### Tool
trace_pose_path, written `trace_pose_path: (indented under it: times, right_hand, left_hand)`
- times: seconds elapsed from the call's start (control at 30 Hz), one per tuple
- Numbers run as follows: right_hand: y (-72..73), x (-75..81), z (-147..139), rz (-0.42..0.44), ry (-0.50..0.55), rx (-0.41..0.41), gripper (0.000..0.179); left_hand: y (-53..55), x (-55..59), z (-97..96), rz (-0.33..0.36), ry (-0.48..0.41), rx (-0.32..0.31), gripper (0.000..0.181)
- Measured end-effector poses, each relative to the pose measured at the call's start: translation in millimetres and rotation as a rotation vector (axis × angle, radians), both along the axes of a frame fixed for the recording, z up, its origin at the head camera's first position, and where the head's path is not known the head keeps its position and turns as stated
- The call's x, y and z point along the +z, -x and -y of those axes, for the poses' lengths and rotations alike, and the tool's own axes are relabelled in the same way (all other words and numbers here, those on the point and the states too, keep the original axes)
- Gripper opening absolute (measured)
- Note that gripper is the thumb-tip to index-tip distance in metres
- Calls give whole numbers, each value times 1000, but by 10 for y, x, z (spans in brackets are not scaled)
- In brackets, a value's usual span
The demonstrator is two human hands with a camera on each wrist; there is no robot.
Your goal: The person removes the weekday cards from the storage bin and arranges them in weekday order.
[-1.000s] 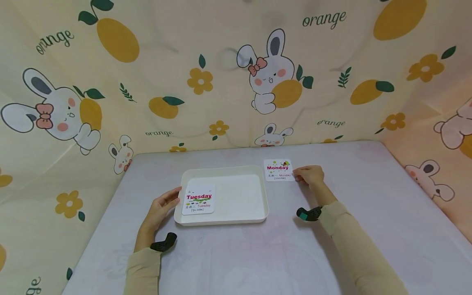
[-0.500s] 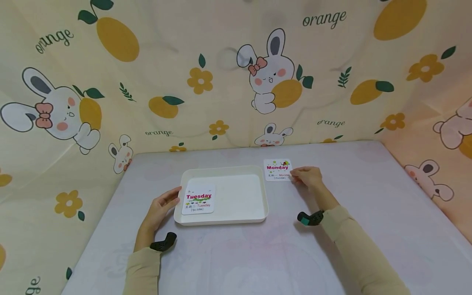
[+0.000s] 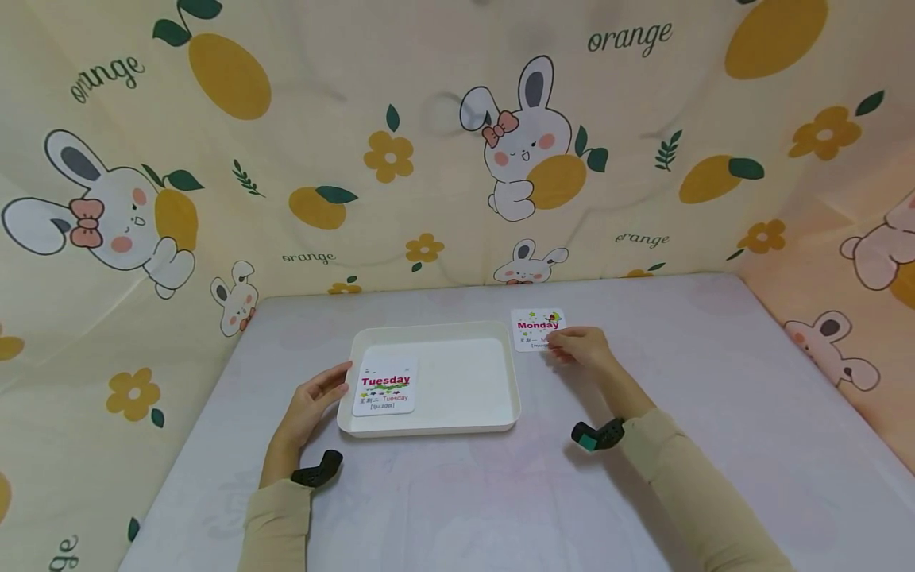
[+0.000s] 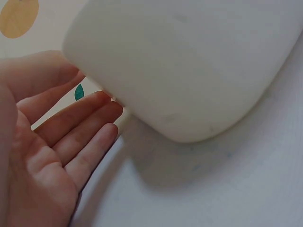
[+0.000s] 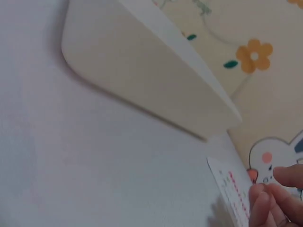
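Note:
A shallow white tray (image 3: 465,384) lies on the table in the head view, with a card printed "Tuesday" (image 3: 387,388) flat in its left part. At the tray's left side my left hand (image 3: 309,407) touches the outer wall; in the left wrist view its fingers (image 4: 87,123) look fairly straight against the wall. Behind the tray's right corner lies a square card printed "Monday" (image 3: 532,324). My right hand (image 3: 584,346) is over that card's lower right part, fingers loosely bent, covering some print. In the right wrist view a gap shows between thumb and fingers (image 5: 265,203).
A pale cloth covers the table (image 3: 457,492). Behind it hangs a cream curtain (image 3: 443,95) printed with rabbits, oranges and flowers, which also closes off both sides. Each wrist wears a small black camera mount (image 3: 318,469).
My right hand has slid left, from the Monday card's right edge to over its lower right part. The left hand, the tray and both cards look unmoved.

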State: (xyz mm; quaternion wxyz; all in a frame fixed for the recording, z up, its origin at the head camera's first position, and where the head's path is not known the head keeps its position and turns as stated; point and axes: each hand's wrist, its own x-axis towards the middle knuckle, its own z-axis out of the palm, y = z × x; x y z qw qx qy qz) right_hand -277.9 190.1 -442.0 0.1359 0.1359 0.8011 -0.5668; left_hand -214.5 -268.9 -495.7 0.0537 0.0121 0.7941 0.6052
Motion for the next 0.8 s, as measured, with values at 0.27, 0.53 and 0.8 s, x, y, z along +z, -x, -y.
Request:
trace_pose_path:
  times: [0.27, 0.53, 0.8]
  right_hand:
    - [-112, 78, 171, -46, 94, 94, 42]
    - [-193, 144, 326, -48, 98, 137, 43]
    - [-274, 189, 460, -70, 94, 171, 39]
  left_hand:
    - [-15, 30, -11, 10, -12, 6, 54]
    - [-6, 24, -8, 23, -19, 3, 53]
    - [-5, 22, -4, 15, -24, -5, 54]
